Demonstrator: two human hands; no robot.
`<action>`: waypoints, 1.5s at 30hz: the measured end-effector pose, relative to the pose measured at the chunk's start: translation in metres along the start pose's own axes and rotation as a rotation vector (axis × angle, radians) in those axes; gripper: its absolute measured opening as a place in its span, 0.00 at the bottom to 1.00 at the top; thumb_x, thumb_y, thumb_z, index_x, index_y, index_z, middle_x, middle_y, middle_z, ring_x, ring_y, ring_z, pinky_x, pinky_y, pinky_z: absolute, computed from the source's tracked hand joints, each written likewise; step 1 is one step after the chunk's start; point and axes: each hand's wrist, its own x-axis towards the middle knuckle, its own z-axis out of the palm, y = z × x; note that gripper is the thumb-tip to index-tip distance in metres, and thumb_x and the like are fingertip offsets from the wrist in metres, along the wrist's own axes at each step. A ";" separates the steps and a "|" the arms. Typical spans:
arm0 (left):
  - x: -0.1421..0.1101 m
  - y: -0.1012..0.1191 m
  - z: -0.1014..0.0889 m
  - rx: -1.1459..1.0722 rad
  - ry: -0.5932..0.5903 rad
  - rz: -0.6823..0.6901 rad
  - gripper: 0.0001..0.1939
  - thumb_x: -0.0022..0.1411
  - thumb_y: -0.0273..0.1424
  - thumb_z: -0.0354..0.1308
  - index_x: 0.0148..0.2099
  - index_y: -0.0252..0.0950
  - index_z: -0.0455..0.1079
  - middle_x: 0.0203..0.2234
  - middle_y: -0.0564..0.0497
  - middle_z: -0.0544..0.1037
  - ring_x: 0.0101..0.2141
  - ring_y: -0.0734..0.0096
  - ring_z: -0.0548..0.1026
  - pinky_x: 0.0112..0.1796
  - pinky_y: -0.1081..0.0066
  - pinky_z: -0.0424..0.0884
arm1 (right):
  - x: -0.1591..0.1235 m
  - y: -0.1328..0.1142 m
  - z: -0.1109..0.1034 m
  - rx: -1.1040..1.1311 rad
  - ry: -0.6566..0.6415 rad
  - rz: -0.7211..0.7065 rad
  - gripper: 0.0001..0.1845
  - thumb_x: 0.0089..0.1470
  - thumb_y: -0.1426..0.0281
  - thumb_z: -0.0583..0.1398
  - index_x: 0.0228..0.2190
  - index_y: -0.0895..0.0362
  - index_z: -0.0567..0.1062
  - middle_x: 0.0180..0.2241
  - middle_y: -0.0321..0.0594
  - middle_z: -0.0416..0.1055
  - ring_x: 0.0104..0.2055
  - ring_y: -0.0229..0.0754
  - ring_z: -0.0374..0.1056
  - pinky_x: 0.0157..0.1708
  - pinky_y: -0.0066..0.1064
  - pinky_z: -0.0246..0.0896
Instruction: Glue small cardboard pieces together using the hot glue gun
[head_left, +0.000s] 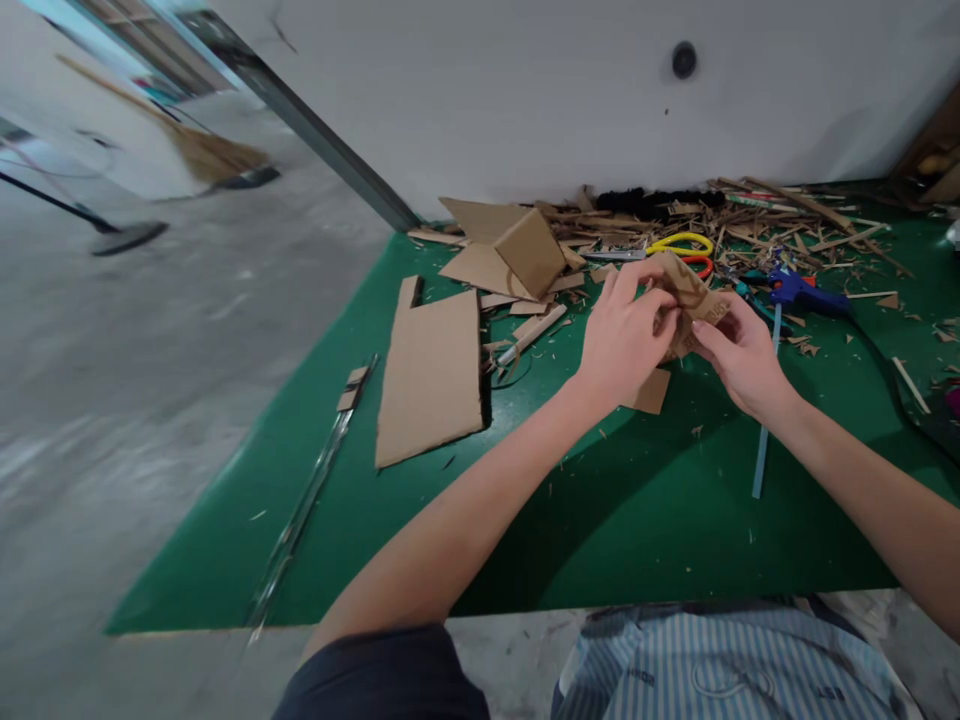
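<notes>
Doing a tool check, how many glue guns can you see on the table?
1. The blue glue gun lies just beyond the right hand, near the scraps; others could be hidden under them.

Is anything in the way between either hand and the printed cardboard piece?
Nothing visible: the left hand and right hand both already have fingers on the printed cardboard piece. The scissors lie behind it and the glue gun off to the right, neither between.

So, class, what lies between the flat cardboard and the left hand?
Between the cardboard and the left hand, the head view shows a pale rod and scraps on the green table.
</notes>
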 end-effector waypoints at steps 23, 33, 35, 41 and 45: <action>0.002 -0.017 0.010 -0.075 -0.026 -0.154 0.04 0.56 0.26 0.58 0.30 0.35 0.66 0.46 0.41 0.69 0.53 0.52 0.67 0.57 0.51 0.63 | -0.007 0.003 0.005 -0.343 -0.026 -0.168 0.13 0.56 0.65 0.59 0.44 0.51 0.71 0.41 0.40 0.77 0.43 0.46 0.74 0.43 0.41 0.73; 0.010 -0.035 -0.004 0.058 0.106 -0.098 0.05 0.65 0.30 0.53 0.34 0.38 0.65 0.41 0.43 0.72 0.50 0.55 0.70 0.54 0.56 0.66 | -0.005 0.008 0.002 -0.270 0.097 -0.110 0.13 0.56 0.61 0.60 0.43 0.50 0.70 0.40 0.43 0.76 0.42 0.48 0.74 0.40 0.43 0.75; 0.010 -0.038 -0.004 0.106 0.057 -0.115 0.10 0.67 0.32 0.50 0.31 0.37 0.64 0.35 0.44 0.72 0.47 0.55 0.72 0.52 0.56 0.67 | 0.000 0.012 0.000 -0.118 0.121 -0.038 0.16 0.55 0.59 0.61 0.44 0.49 0.69 0.45 0.44 0.75 0.46 0.48 0.74 0.43 0.45 0.75; 0.005 -0.028 -0.005 0.217 -0.090 -0.001 0.10 0.67 0.29 0.47 0.44 0.37 0.70 0.46 0.40 0.71 0.38 0.60 0.74 0.38 0.63 0.71 | 0.005 0.013 -0.003 0.089 0.127 0.062 0.19 0.53 0.57 0.63 0.45 0.48 0.67 0.48 0.41 0.74 0.50 0.46 0.72 0.46 0.46 0.73; 0.002 -0.016 -0.005 0.170 0.009 0.113 0.08 0.68 0.30 0.50 0.45 0.37 0.69 0.46 0.40 0.69 0.46 0.57 0.72 0.43 0.61 0.71 | 0.002 0.006 -0.001 0.160 0.140 0.077 0.20 0.50 0.55 0.65 0.42 0.48 0.68 0.44 0.38 0.76 0.49 0.45 0.73 0.48 0.45 0.72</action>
